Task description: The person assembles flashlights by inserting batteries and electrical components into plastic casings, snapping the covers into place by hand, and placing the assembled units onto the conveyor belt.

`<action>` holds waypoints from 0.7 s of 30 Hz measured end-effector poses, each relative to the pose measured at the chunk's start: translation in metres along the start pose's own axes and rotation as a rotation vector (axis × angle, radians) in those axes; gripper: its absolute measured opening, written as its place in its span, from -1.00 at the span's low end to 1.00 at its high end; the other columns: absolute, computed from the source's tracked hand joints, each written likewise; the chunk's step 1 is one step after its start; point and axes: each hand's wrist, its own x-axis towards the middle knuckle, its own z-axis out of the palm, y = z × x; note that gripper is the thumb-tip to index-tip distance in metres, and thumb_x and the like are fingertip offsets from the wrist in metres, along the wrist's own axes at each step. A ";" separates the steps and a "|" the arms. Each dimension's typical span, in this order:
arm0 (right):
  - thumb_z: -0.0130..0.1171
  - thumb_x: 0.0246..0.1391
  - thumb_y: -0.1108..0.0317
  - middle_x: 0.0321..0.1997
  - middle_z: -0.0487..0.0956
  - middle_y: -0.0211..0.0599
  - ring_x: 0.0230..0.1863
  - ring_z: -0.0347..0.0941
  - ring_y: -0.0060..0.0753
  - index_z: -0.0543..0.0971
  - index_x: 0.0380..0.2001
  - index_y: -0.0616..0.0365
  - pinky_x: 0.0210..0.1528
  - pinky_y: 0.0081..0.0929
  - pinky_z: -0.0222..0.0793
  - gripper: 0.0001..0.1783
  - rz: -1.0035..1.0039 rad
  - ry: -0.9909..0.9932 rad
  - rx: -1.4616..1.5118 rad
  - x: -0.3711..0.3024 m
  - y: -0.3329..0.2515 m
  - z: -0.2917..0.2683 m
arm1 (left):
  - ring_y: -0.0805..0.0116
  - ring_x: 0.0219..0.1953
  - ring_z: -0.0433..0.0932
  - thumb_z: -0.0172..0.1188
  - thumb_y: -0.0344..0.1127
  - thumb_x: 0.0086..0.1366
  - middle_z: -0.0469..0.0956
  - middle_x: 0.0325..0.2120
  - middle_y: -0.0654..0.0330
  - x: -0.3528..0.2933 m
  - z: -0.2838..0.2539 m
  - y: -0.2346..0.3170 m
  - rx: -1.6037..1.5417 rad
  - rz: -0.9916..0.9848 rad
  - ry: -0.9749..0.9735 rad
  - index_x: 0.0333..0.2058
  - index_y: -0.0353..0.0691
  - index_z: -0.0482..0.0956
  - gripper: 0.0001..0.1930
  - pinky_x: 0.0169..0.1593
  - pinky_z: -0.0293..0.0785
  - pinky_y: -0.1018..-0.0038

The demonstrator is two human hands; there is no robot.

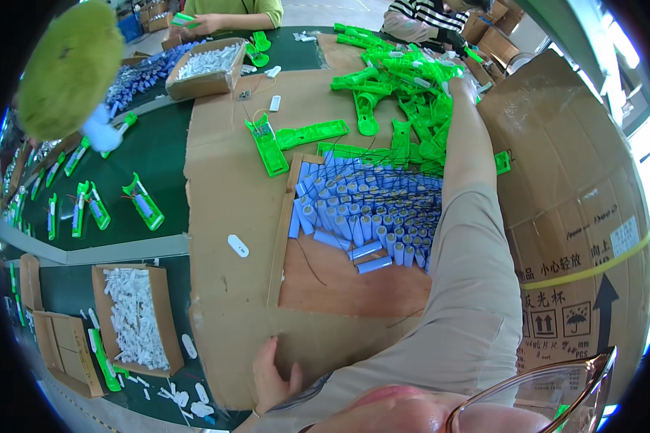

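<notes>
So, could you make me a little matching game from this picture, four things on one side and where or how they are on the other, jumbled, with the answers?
Things:
1. Right hand
2. Left hand
3. Blue cylinders in mid-picture
4. Large carton

Places and states:
A. Bordered by a wooden frame
B. Standing at the right, crossed by a yellow strap
C. At the heap of green casings
D. At the near end of the cardboard sheet

Right pairs: 1-C, 2-D, 3-A, 4-B.
</notes>
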 end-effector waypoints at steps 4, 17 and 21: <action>-0.08 -0.02 0.19 0.09 0.45 0.02 0.16 0.35 -0.06 0.53 -0.08 0.24 0.15 -0.24 0.26 -0.51 -0.032 0.002 0.088 0.048 0.007 0.029 | -0.04 0.01 0.41 0.29 -0.36 -0.09 0.42 -0.04 -0.09 0.003 0.003 -0.009 0.066 0.071 -0.012 0.06 -0.37 0.27 -0.32 0.07 0.29 0.19; 0.07 -0.03 -0.19 -0.52 0.52 -0.25 -0.67 0.29 -0.46 0.59 -0.31 0.11 -0.65 -0.45 0.21 -0.45 -0.326 -0.517 0.292 -0.049 -0.078 0.036 | 0.01 -0.01 0.41 0.30 -0.34 -0.11 0.43 -0.06 -0.02 0.008 0.002 -0.001 0.092 0.086 -0.016 0.06 -0.32 0.26 -0.31 0.11 0.22 0.08; 0.04 0.00 -0.19 -0.57 0.46 -0.33 -0.70 0.20 -0.53 0.59 -0.32 0.05 -0.68 -0.49 0.14 -0.48 -0.485 -0.600 0.310 -0.119 -0.128 0.063 | 0.06 -0.01 0.41 0.32 -0.34 -0.11 0.43 -0.06 0.02 0.008 0.002 0.001 0.095 0.075 -0.011 0.04 -0.28 0.28 -0.32 0.11 0.23 0.08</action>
